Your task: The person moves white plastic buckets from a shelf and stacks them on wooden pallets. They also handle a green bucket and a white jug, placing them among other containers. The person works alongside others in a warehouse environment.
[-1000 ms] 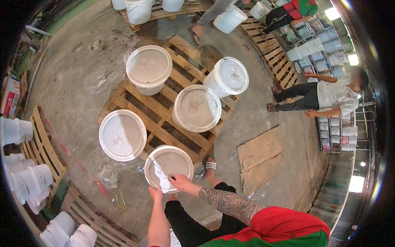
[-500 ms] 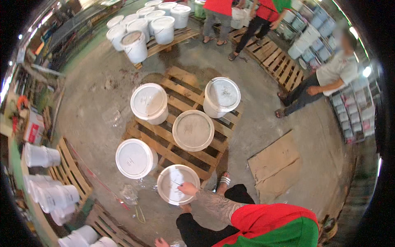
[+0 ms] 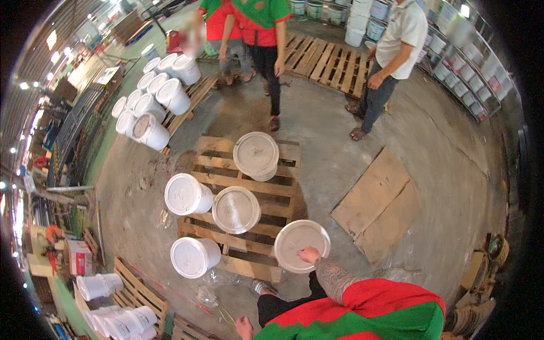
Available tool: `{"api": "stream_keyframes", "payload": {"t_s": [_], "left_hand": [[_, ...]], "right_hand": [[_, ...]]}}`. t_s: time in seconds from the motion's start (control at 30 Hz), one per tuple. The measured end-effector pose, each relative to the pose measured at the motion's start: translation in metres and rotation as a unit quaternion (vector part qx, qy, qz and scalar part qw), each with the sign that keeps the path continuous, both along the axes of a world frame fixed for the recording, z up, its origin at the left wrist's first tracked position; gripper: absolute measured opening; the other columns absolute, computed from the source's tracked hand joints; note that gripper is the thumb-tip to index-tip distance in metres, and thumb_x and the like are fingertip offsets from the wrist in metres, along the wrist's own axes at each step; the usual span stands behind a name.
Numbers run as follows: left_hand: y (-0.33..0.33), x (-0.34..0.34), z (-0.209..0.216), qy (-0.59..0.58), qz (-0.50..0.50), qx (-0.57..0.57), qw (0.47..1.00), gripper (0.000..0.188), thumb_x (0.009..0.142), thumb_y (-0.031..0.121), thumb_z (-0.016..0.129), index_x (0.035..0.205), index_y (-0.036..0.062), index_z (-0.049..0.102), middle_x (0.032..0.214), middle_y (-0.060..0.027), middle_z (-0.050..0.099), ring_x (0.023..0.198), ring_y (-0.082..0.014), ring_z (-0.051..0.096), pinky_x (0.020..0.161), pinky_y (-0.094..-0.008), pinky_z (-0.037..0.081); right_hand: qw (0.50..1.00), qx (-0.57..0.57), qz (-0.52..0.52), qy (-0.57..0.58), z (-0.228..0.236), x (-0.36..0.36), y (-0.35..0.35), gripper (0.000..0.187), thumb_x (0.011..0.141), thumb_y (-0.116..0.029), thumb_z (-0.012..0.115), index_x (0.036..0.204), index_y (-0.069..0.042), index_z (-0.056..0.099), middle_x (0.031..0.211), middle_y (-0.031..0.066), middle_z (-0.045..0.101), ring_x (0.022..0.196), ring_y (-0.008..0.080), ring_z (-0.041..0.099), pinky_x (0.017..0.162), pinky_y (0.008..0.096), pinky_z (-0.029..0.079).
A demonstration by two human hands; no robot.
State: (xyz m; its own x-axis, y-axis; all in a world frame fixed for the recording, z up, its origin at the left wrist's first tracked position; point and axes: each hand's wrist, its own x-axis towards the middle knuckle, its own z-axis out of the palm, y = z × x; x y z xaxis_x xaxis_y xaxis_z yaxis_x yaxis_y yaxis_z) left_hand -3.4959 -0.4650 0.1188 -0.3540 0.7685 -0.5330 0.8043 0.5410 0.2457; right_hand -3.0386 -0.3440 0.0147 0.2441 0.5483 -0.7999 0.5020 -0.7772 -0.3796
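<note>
My right hand (image 3: 309, 255) is closed over the lid of a white bucket (image 3: 301, 235), apparently on its thin wire handle, which the fingers mostly hide. That bucket is at the near right corner of a wooden pallet (image 3: 238, 245). My left hand (image 3: 243, 327) hangs low at the lower edge, fingers loosely apart, with nothing visible in it. Two more lidded buckets, a middle one (image 3: 236, 210) and a far one (image 3: 256, 154), stand on the pallet. Along its left side are a white bucket (image 3: 188, 194) and a nearer one (image 3: 195, 257).
Flattened cardboard (image 3: 377, 204) lies on the floor at right. Beyond it stands a person in a white shirt (image 3: 403, 42); other people in red and green shirts (image 3: 260, 28) are at the far side. Several buckets (image 3: 148, 107) fill a far-left pallet. Clear plastic wrap (image 3: 207, 296) lies near my feet.
The bucket at my right hand has moved from the pallet's near left end to its near right corner, the hand staying with it. My body has turned and stepped along; the co-workers have shifted too.
</note>
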Motion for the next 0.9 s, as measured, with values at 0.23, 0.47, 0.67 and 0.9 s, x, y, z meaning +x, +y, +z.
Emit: {"api": "stream_keyframes", "payload": {"t_s": [0.23, 0.47, 0.67, 0.9], "left_hand": [[0.186, 0.072, -0.025, -0.112, -0.120, 0.125, 0.978, 0.031, 0.088, 0.026, 0.064, 0.107, 0.0012, 0.066, 0.103, -0.0197, 0.059, 0.096, -0.0351, 0.060, 0.087, -0.0443, 0.047], [0.302, 0.191, -0.022, -0.109, -0.233, 0.078, 0.963, 0.033, 0.089, 0.029, 0.066, 0.110, 0.0034, 0.065, 0.105, -0.0212, 0.058, 0.096, -0.0366, 0.061, 0.085, -0.0456, 0.049], [0.417, 0.315, -0.072, -0.116, -0.319, -0.054, 0.939, 0.035, 0.087, 0.033, 0.067, 0.108, 0.0045, 0.065, 0.104, -0.0209, 0.062, 0.098, -0.0385, 0.060, 0.087, -0.0452, 0.049], [0.556, 0.469, -0.075, -0.210, -0.421, -0.055, 0.881, 0.037, 0.092, 0.036, 0.058, 0.103, 0.0022, 0.066, 0.106, -0.0177, 0.067, 0.106, -0.0384, 0.060, 0.096, -0.0448, 0.048]], "right_hand": [[0.979, 0.037, -0.167, -0.115, 0.002, 0.164, -0.051, 0.043, 0.085, -0.040, 0.050, 0.085, -0.002, 0.070, 0.088, 0.0245, 0.069, 0.086, 0.0443, 0.066, 0.079, 0.0529, 0.051], [0.952, 0.141, -0.050, -0.268, 0.025, 0.320, -0.110, 0.028, 0.091, -0.022, 0.046, 0.082, -0.001, 0.063, 0.078, 0.0256, 0.066, 0.075, 0.0418, 0.066, 0.068, 0.0505, 0.051], [0.879, 0.066, -0.472, -0.027, 0.074, 0.394, -0.131, 0.020, 0.092, -0.019, 0.049, 0.091, -0.002, 0.059, 0.060, 0.0099, 0.056, 0.051, 0.0198, 0.057, 0.048, 0.0387, 0.048], [0.863, 0.082, -0.498, 0.030, 0.111, 0.430, -0.114, 0.030, 0.100, -0.029, 0.045, 0.089, -0.005, 0.059, 0.058, 0.0042, 0.051, 0.047, 0.0184, 0.052, 0.044, 0.0345, 0.042]]}}
